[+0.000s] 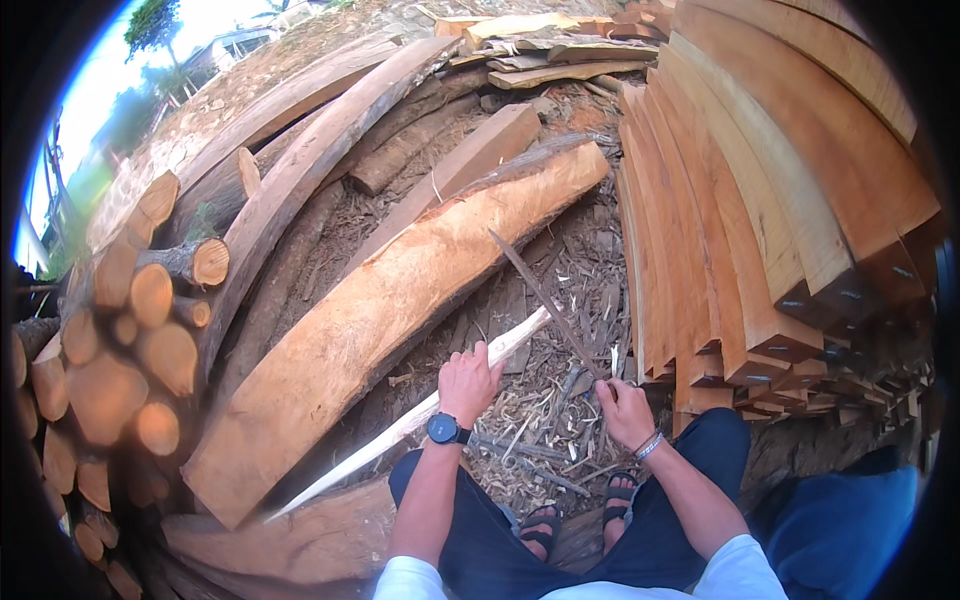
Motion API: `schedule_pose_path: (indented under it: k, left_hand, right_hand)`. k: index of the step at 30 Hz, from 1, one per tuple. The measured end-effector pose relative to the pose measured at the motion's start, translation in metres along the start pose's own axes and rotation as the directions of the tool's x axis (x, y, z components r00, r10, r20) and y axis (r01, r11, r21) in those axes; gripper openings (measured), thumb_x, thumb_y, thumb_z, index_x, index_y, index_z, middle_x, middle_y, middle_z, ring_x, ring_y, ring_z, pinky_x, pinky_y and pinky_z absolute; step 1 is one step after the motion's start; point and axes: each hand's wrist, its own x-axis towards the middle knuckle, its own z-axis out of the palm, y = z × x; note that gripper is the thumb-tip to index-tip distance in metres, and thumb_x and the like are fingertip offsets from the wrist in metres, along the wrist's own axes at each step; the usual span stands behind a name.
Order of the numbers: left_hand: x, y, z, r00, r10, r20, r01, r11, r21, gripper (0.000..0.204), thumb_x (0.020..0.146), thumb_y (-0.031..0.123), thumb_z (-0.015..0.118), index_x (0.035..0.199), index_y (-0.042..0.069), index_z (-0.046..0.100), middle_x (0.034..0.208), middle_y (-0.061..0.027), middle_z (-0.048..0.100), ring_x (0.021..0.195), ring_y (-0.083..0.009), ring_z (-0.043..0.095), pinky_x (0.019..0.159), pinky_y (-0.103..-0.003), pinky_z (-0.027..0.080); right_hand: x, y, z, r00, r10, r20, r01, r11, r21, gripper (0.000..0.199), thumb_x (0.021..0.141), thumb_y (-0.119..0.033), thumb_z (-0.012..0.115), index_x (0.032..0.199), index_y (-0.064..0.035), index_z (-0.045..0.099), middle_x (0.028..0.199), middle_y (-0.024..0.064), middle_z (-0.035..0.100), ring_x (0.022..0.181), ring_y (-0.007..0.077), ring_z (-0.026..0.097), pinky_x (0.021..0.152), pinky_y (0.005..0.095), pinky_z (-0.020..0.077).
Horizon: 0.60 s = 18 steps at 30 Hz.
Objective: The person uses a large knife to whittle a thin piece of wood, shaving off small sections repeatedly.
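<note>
My left hand [469, 383], with a dark watch at its wrist, is closed around a long pale stripped wooden stick [385, 438]. The stick slants from the lower left up to its far end near the middle of the view. A machete [541, 290] is gripped in my right hand [625, 414], its long dark blade pointing up and to the left. The blade passes by the stick's far end; whether they touch I cannot tell. Beyond both hands lies a thick slab of timber [360, 320] with bark along its edge.
Wood shavings [530, 425] litter the ground around my sandalled feet. Stacked sawn beams [740, 220] rise close on the right. Cut round logs [110, 400] are piled at the left, and long planks [300, 190] lie behind the slab. Another timber piece [290, 540] lies at lower left.
</note>
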Motion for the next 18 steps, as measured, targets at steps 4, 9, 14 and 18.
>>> schedule_pose_path:
  k: [4, 9, 14, 18]
  left_hand:
    - [0.004, 0.017, -0.013, 0.997, -0.043, 0.071, 0.040, 0.998, 0.047, 0.042, 0.092, 0.044, 0.062, 0.092, 0.003, 0.054, 0.079, -0.0184, 0.069, 0.076, -0.0358, 0.069, 0.065, -0.045, 0.054]
    - [0.004, 0.020, -0.012, 0.999, -0.029, 0.026, 0.029, 0.999, 0.020, 0.041, 0.089, 0.043, 0.067, 0.092, 0.003, 0.058, 0.079, -0.0170, 0.070, 0.074, -0.0351, 0.070, 0.064, -0.044, 0.055]
    - [0.006, 0.019, -0.006, 1.000, -0.009, -0.011, 0.009, 1.000, 0.026, 0.039, 0.086, 0.040, 0.071, 0.088, 0.002, 0.061, 0.080, -0.0174, 0.070, 0.074, -0.0346, 0.070, 0.064, -0.043, 0.056]
    - [0.004, 0.024, -0.008, 0.997, -0.021, 0.076, 0.015, 0.997, 0.070, 0.037, 0.088, 0.038, 0.070, 0.094, 0.002, 0.063, 0.083, -0.0168, 0.071, 0.075, -0.0314, 0.071, 0.066, -0.040, 0.057]
  right_hand:
    - [-0.005, 0.000, 0.003, 0.997, -0.011, 0.082, 0.023, 0.988, -0.155, 0.049, 0.098, -0.046, 0.052, 0.086, 0.0005, 0.061, 0.068, 0.0261, 0.063, 0.071, 0.0455, 0.064, 0.065, 0.0535, 0.0492]
    - [-0.005, -0.008, 0.004, 0.989, 0.026, 0.145, 0.025, 0.940, -0.339, 0.056, 0.098, -0.053, 0.048, 0.084, 0.0000, 0.060, 0.070, 0.0247, 0.065, 0.070, 0.0442, 0.066, 0.066, 0.0545, 0.0506]
    - [-0.001, -0.013, 0.001, 0.990, 0.071, 0.123, -0.008, 0.890, -0.456, 0.059, 0.098, -0.056, 0.046, 0.085, -0.0007, 0.060, 0.072, 0.0250, 0.067, 0.072, 0.0432, 0.068, 0.067, 0.0539, 0.0522]
    - [-0.004, -0.012, 0.004, 0.987, 0.077, 0.144, 0.003, 0.873, -0.488, 0.059, 0.097, -0.057, 0.046, 0.086, -0.0005, 0.061, 0.073, 0.0258, 0.067, 0.074, 0.0429, 0.068, 0.068, 0.0535, 0.0535]
